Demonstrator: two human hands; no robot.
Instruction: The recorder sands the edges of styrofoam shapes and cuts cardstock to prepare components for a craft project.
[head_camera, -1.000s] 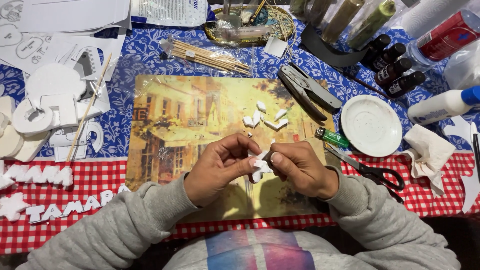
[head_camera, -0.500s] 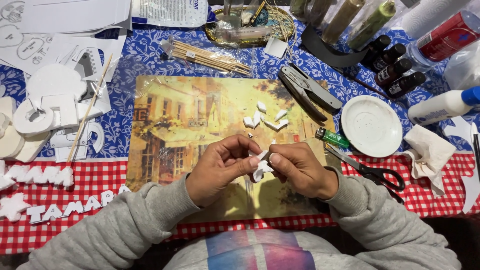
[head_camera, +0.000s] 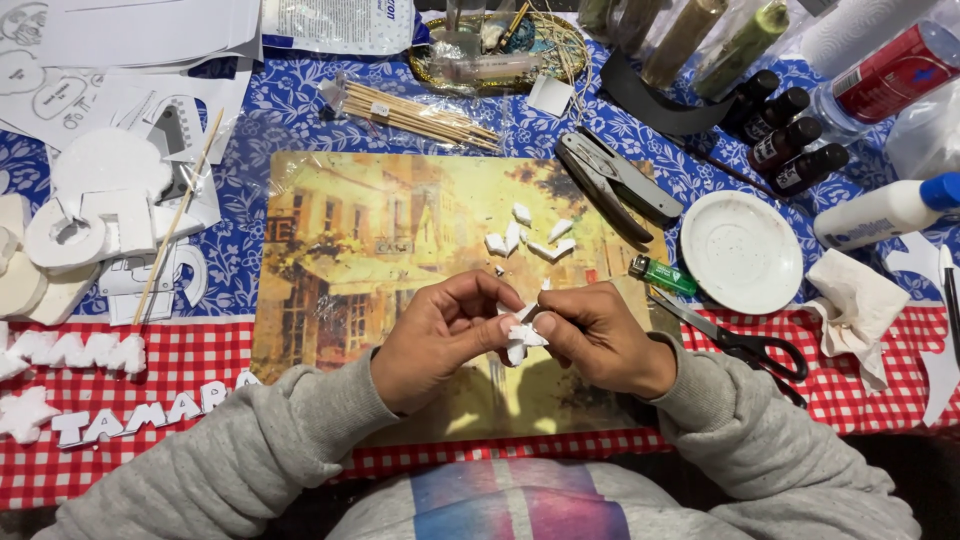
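My left hand (head_camera: 440, 335) and my right hand (head_camera: 600, 335) meet over the near part of a picture placemat (head_camera: 350, 250). Both pinch one small white foam piece (head_camera: 520, 340) between thumbs and fingertips. A thin blade or stick seems to stick up from my right fingers, too small to tell which. Several white foam scraps (head_camera: 525, 240) lie on the mat just beyond my hands.
Green-capped tube (head_camera: 662, 275), scissors (head_camera: 745, 345), white saucer (head_camera: 740, 250) and crumpled tissue (head_camera: 850, 300) at right. Pliers-like tool (head_camera: 615, 180), wooden sticks (head_camera: 415, 115), dark bottles (head_camera: 790, 140), glue bottle (head_camera: 885, 210) farther back. White foam shapes (head_camera: 85, 215) and foam letters (head_camera: 110, 420) at left.
My hands stay in place over the mat; the fingers have shifted slightly on the foam piece, turning it a little.
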